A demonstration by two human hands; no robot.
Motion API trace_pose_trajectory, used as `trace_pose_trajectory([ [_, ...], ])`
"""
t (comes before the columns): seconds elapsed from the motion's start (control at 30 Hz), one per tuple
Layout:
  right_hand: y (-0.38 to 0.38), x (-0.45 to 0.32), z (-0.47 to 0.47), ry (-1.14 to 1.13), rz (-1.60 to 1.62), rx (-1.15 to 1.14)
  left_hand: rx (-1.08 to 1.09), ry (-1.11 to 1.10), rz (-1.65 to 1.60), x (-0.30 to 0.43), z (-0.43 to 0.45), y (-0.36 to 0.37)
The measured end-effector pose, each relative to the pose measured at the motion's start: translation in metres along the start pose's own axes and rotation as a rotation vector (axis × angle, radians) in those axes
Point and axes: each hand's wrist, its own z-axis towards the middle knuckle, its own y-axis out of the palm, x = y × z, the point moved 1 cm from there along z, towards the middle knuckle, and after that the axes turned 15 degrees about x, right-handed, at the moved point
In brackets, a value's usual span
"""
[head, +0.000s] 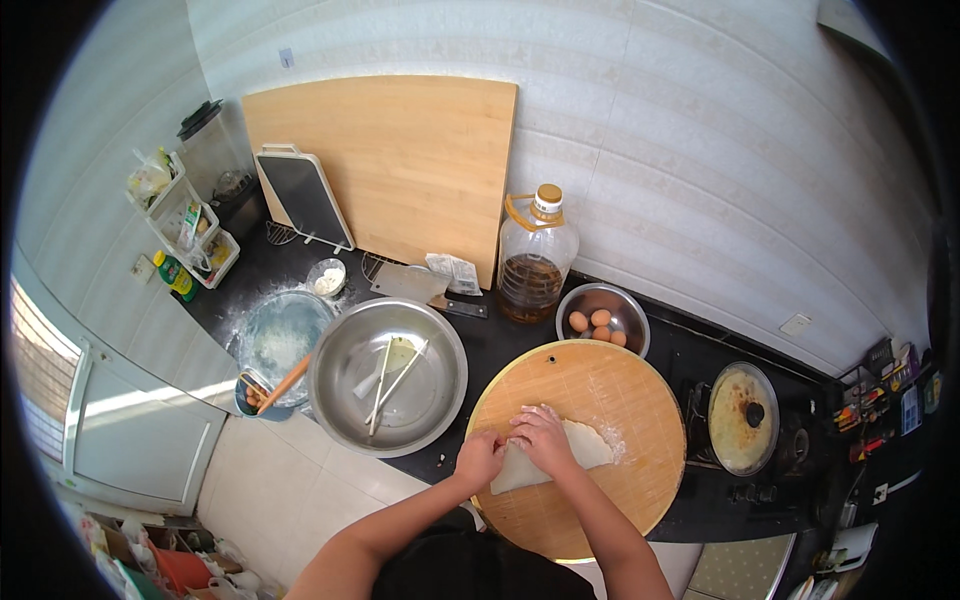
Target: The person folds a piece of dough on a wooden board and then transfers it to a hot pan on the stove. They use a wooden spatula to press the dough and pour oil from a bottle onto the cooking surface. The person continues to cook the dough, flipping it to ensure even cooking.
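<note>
A folded, half-moon sheet of dough (589, 444) lies on a round wooden board (637, 510) dusted with flour. At the left end of its curved edge, my left hand (480, 459) pinches the dough between thumb and fingers. Right beside it, my floury right hand (541, 441) bends over the same edge, its fingertips pressed to the dough. My hands hide part of the edge, and whatever the fold holds is out of sight.
Left stands a steel basin (330, 375) with chopsticks (397, 386) and a spatula (367, 384) inside. Behind the board are a bowl of eggs (600, 318), an oil jug (534, 262) and a cleaver (409, 283). A lidded pan (731, 427) sits on the stove at right.
</note>
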Motion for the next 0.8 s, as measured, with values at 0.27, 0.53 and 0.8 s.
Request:
trace_pose_trajectory([
  [0.27, -0.001, 0.000, -0.006, -0.012, -0.004, -0.013, 0.049, 0.015, -0.030, -0.003, -0.001, 0.005],
  [0.53, 0.003, 0.002, -0.009, 0.016, 0.008, 0.025, 0.029, 0.015, -0.143, -0.012, -0.003, 0.006],
  [0.8, 0.006, -0.001, -0.006, 0.025, -0.051, 0.000, 0.027, 0.020, 0.017, -0.006, -0.011, -0.007],
])
